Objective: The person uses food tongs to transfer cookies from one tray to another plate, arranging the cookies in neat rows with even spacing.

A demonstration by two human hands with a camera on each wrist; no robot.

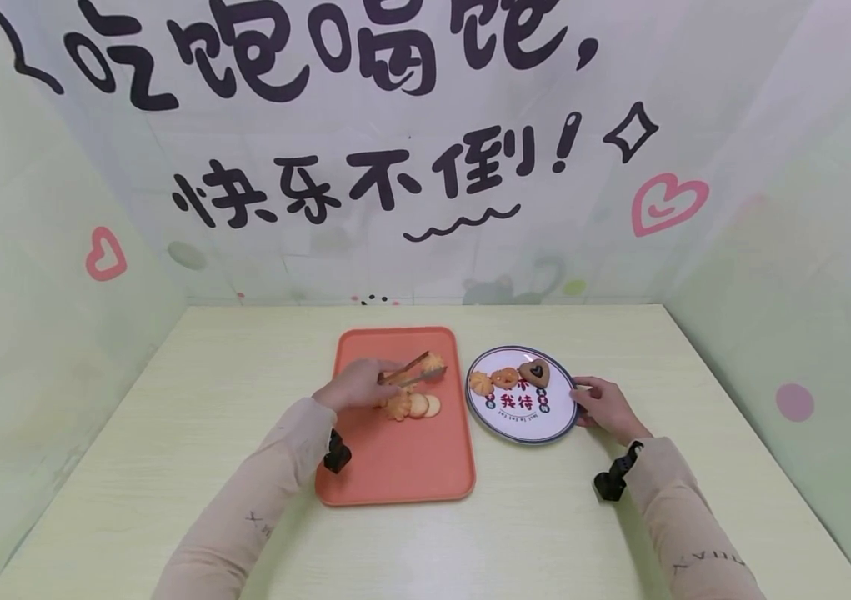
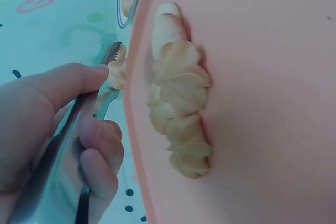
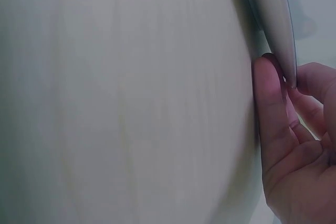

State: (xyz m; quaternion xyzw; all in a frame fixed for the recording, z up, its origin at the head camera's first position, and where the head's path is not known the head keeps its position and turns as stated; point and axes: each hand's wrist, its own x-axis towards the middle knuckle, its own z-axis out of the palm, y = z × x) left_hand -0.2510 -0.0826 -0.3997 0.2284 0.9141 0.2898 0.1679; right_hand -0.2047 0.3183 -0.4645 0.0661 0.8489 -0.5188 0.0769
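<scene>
You had "吃饱喝饱, 快乐不倒!" in black on the white back wall (image 1: pixel 425 125), and red "我待" on the round blue-rimmed plate (image 1: pixel 545 430).

The place looked like a staged booth for recording, dressed as a cheerful snack corner, rather than a real kitchen. A pale table (image 1: pixel 170 433) stood boxed in by three printed panels (image 1: pixel 35 250) close around it. The back panel carried big black Chinese lettering (image 1: pixel 365 175), pink hearts (image 1: pixel 667 202) and pastel dots. Only a tray (image 1: pixel 395 467) and a plate (image 1: pixel 523 425) of biscuits lay on the table.
</scene>
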